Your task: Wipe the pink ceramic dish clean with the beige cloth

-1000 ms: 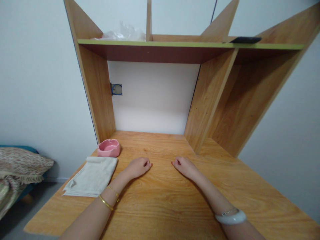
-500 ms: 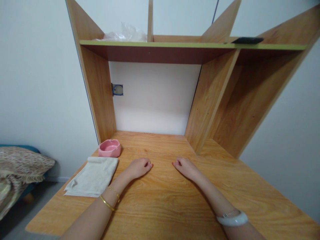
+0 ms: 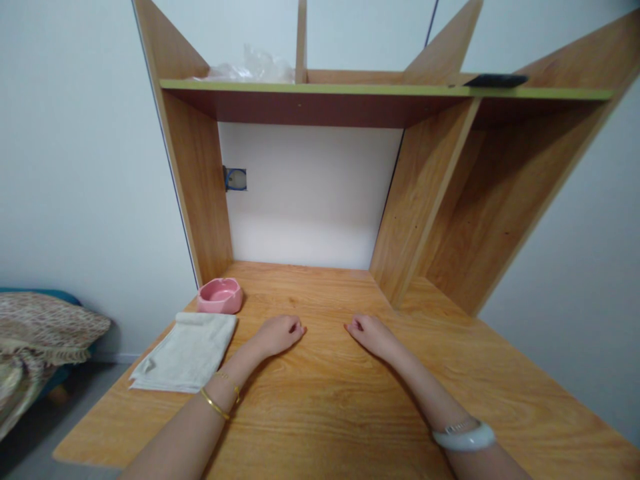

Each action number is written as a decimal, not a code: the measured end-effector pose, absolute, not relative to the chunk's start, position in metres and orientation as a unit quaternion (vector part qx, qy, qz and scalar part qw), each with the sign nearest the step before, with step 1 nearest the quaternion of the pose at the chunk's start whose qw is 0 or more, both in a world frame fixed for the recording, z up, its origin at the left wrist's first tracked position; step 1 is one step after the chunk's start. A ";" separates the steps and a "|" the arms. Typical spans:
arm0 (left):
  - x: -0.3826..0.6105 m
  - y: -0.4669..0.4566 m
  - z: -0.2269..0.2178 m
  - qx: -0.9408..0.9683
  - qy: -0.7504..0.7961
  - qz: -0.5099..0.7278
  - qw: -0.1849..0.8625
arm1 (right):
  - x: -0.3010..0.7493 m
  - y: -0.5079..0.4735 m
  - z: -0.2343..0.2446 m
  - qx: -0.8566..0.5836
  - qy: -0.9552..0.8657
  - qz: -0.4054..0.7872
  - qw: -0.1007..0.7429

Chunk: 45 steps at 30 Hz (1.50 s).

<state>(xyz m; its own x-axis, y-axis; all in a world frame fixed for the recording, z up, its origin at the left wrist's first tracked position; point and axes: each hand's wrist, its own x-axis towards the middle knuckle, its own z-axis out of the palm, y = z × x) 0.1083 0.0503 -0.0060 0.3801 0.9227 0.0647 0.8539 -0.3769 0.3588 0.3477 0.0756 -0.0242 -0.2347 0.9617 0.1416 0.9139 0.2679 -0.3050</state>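
Observation:
My left hand (image 3: pixel 280 333) rests on the wooden desk (image 3: pixel 310 413) with its fingers curled into a loose fist and nothing visible in it. Across a short gap, my right hand (image 3: pixel 369 333) lies on the same desktop, likewise curled closed with nothing showing in it. Left of my left hand is a folded whitish cloth (image 3: pixel 187 351), flat on the desk. Just behind the cloth stands a pink ashtray-like faceted bowl (image 3: pixel 220 297), near the desk's left edge. Neither hand touches the cloth or the bowl.
A wooden shelf unit (image 3: pixel 435 193) rises from the back of the desk. On its upper shelf lie a clear plastic bag (image 3: pixel 253 68) and a dark flat object (image 3: pixel 496 81). An open wall socket box (image 3: pixel 236 179) shows wires. A patterned blanket (image 3: pixel 45 327) lies at far left.

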 end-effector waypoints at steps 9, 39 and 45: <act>0.108 0.051 -0.006 0.821 0.538 0.128 0.139 | 0.347 0.075 -0.023 -0.604 -0.780 0.083 0.144; 0.109 0.048 -0.002 0.818 0.545 0.123 0.137 | 0.345 0.071 -0.017 -0.609 -0.776 0.081 0.141; 0.108 0.050 -0.004 0.819 0.543 0.123 0.138 | 0.345 0.072 -0.019 -0.610 -0.777 0.079 0.138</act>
<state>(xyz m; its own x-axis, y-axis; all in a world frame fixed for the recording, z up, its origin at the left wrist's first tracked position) 0.1085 0.0498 -0.0035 0.3807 0.9233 0.0513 0.8558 -0.3728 0.3587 0.3454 0.0722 -0.0192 -0.2188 0.9686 0.1181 0.9252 0.2444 -0.2902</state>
